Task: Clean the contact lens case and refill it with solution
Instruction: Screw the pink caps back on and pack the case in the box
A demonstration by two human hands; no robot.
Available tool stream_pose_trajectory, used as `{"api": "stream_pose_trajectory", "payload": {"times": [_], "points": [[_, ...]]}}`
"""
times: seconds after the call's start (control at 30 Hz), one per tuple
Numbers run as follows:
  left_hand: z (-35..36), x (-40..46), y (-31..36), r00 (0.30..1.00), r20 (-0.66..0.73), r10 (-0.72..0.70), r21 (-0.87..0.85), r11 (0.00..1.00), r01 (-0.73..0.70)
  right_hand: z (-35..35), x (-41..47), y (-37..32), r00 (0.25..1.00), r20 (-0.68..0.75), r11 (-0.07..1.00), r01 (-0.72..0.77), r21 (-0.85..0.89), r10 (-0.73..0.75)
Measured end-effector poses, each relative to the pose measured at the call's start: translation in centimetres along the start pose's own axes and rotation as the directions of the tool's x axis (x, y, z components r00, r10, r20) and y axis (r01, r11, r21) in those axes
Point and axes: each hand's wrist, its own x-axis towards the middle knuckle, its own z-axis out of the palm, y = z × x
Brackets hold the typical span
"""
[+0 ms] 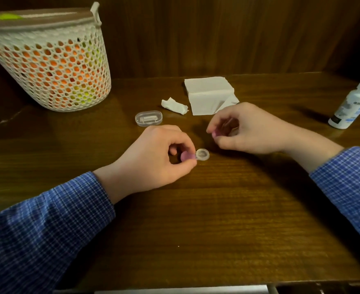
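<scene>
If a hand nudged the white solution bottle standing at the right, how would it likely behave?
The solution bottle stands tall on a narrow base, so it would probably tip rather than slide. Its smooth plastic looks somewhat slippery. How full, and so how heavy, cannot be told.

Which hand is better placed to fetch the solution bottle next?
Right, probably. The bottle stands at the table's right edge, nearer the right hand, though it pinches a small pink piece. The left hand holds the case.
</scene>
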Motion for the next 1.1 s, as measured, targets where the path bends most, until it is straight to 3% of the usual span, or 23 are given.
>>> {"api": "stream_pose_trajectory", "payload": {"times": [0.13, 0.23, 0.8, 1.1], "points": [[0.0, 0.0, -0.1, 1.0, 0.017, -0.012, -0.008, 1.0, 0.013, 0.6, -1.6, -0.2, 0.995, -0.103, 0.964, 0.023, 0.266, 0.005], [-0.1, 0.0, -0.2, 1.0, 0.021, -0.008, -0.009, 1.0, 0.009, 1.4, -2.0, -0.8, 0.988, -0.144, 0.934, 0.102, 0.342, -0.055], [-0.2, 0.5, -0.8, 0.999, 0.03, 0.029, -0.032, 0.999, -0.028, 2.6, -1.9, -1.1, 0.996, -0.027, 0.977, 0.089, 0.193, -0.085], [-0.2, 0.5, -0.8, 0.999, 0.031, 0.028, -0.06, 0.998, -0.026, 2.2, -2.1, -1.3, 0.991, 0.001, 0.971, 0.128, 0.204, -0.13]]}}
